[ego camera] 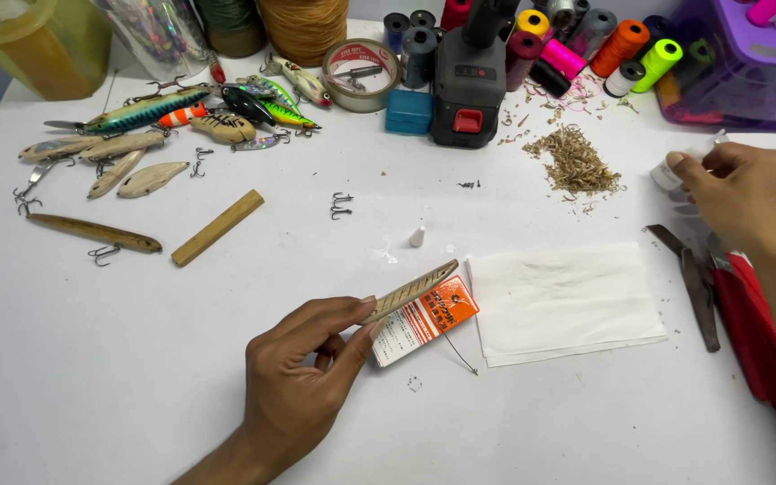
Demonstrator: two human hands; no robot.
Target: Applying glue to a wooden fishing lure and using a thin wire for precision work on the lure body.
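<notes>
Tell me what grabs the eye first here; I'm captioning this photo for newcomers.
The left hand, low in the middle, holds up a carved wooden lure blank over a small orange-and-white packet. At far left lies a cluster of painted and bare fishing lures. Bright thread spools line the back edge, and the right hand reaches there at right.

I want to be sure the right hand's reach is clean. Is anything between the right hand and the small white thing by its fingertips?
Nothing visible stands between them: the right hand already has its fingertips on the small white object at the table's right side. The pile of wood shavings lies to the left of it, off the path. The left hand holds the carved wooden lure body.
</notes>
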